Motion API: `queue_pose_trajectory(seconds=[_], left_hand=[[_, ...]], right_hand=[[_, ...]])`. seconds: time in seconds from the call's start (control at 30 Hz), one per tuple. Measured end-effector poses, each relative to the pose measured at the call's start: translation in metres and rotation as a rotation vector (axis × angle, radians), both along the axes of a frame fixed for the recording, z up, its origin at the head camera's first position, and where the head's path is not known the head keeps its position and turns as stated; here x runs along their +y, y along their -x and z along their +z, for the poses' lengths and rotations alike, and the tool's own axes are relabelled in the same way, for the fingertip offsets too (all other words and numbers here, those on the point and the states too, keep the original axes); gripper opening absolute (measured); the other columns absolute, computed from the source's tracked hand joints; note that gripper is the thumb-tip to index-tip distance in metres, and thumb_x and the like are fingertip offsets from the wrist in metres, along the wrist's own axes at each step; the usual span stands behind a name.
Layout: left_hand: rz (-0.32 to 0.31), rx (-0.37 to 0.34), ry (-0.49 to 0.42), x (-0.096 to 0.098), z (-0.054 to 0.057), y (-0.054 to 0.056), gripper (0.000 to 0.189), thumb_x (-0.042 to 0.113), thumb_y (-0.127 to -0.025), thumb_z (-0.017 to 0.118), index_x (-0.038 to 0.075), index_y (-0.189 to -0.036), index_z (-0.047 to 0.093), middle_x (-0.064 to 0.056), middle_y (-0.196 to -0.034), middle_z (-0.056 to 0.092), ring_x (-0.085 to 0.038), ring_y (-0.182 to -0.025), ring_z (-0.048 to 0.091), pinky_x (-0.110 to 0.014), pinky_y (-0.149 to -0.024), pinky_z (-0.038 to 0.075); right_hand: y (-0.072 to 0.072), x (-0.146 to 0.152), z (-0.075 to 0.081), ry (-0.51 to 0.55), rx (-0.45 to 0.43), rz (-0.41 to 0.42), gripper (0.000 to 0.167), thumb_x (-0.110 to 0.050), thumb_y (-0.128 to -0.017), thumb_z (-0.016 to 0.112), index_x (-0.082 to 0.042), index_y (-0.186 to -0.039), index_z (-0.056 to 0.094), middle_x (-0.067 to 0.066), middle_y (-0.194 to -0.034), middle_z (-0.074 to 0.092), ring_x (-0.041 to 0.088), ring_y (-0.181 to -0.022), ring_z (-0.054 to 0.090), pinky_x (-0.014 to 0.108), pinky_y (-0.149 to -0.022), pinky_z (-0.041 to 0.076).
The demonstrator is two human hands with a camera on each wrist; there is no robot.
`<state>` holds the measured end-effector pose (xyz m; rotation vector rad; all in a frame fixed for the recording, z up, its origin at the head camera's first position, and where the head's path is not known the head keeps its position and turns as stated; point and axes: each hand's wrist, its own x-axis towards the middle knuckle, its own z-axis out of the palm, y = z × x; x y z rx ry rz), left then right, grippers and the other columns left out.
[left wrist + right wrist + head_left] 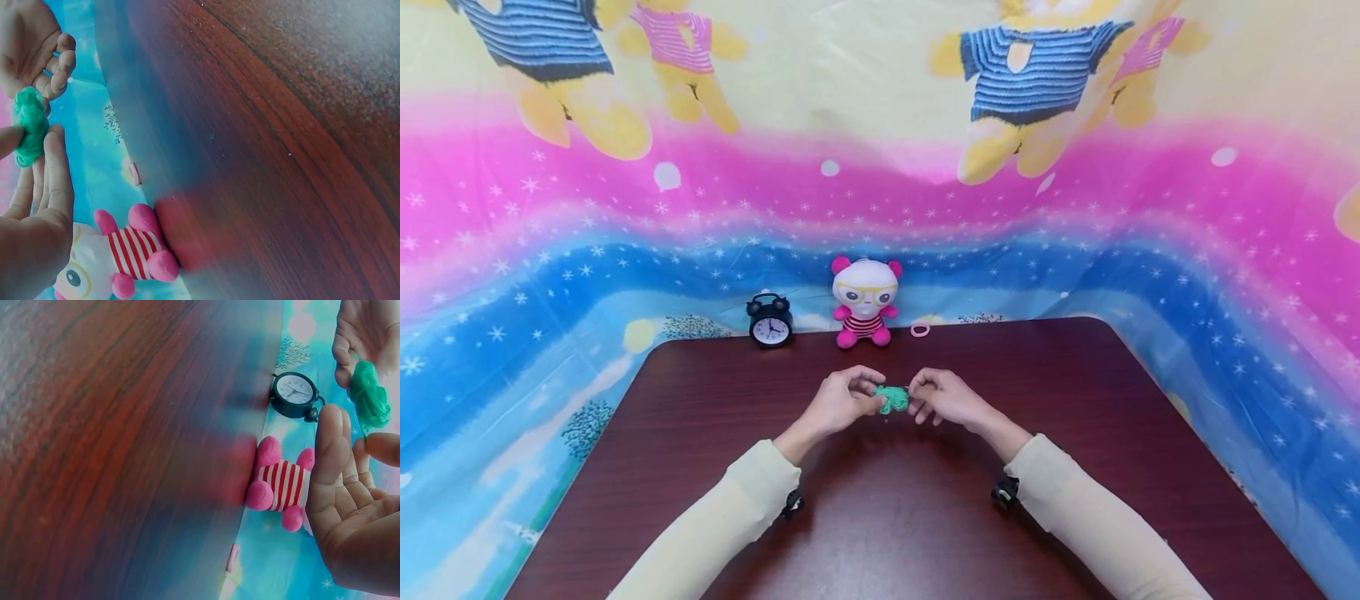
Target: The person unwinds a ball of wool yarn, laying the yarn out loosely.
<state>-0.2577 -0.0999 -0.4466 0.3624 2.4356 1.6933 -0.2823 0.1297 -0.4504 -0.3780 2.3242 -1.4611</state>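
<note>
"Green catching the eye first: looking at a small thread skein (892, 399). Resting where?"

"Being held up over the dark brown table (850, 517), pinched in the left hand (838, 402) between thumb and fingertips."

"And with the right hand (946, 398)?"

"Pinching a thin strand (364, 431) trailing from the skein's end, pressing thumb against fingertip."

"Seeing anything behind?"

"Finding a black twin-bell alarm clock (771, 331) near the far edge, over on the left. Noticing a plush panda (865, 302) beside it, sitting upright, wearing yellow-rimmed glasses and a red-and-white striped top. Spotting, too, a pale pink ring (920, 330) just right of the panda."

"And farther back?"

"Facing a printed cloth backdrop (820, 187), showing teddy bears in blue and pink sweaters above white snowflakes."
</note>
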Motion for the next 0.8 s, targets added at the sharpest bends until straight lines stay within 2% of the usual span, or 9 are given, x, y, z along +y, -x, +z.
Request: queue_pose_trajectory(seconds=[0.1,0.3,0.6,0.8], left_hand=[[0.010,-0.003,-0.018,0.000,0.000,0.000,0.031,0.013,-0.089,0.075,0.010,-0.119,0.069,-0.013,-0.099,0.067,-0.019,-0.084,0.073,-0.047,-0.083,0.061],[0.042,-0.014,-0.029,-0.001,0.001,0.000,0.019,0.016,-0.089,0.075,0.008,-0.106,0.072,-0.013,-0.099,0.072,-0.029,-0.088,0.075,-0.045,-0.086,0.060],[0.098,-0.011,0.014,-0.005,0.003,-0.001,0.019,0.019,-0.085,0.080,0.009,-0.096,0.068,-0.005,-0.094,0.075,-0.016,-0.086,0.073,-0.036,-0.084,0.060],[0.085,0.028,0.084,-0.008,0.002,0.001,0.025,0.017,-0.084,0.081,0.012,-0.104,0.067,-0.004,-0.101,0.072,-0.014,-0.089,0.067,-0.032,-0.083,0.058]], right_hand=[[0.000,0.001,0.000,-0.002,-0.002,-0.001,0.018,-0.020,-0.103,0.051,-0.006,-0.104,0.062,0.010,-0.085,0.073,0.019,-0.068,0.070,0.032,-0.054,0.052],[0.001,0.004,0.001,-0.008,0.005,-0.021,0.019,-0.021,-0.103,0.051,-0.005,-0.107,0.062,0.009,-0.085,0.074,0.019,-0.069,0.071,0.034,-0.056,0.053],[0.001,0.011,0.002,0.018,-0.009,-0.043,0.021,-0.019,-0.103,0.049,-0.002,-0.109,0.060,0.011,-0.087,0.073,0.018,-0.070,0.070,0.033,-0.057,0.052],[0.004,0.017,0.003,0.026,-0.007,-0.059,0.022,-0.020,-0.103,0.047,-0.003,-0.111,0.059,0.009,-0.087,0.073,0.019,-0.071,0.070,0.036,-0.060,0.054]])
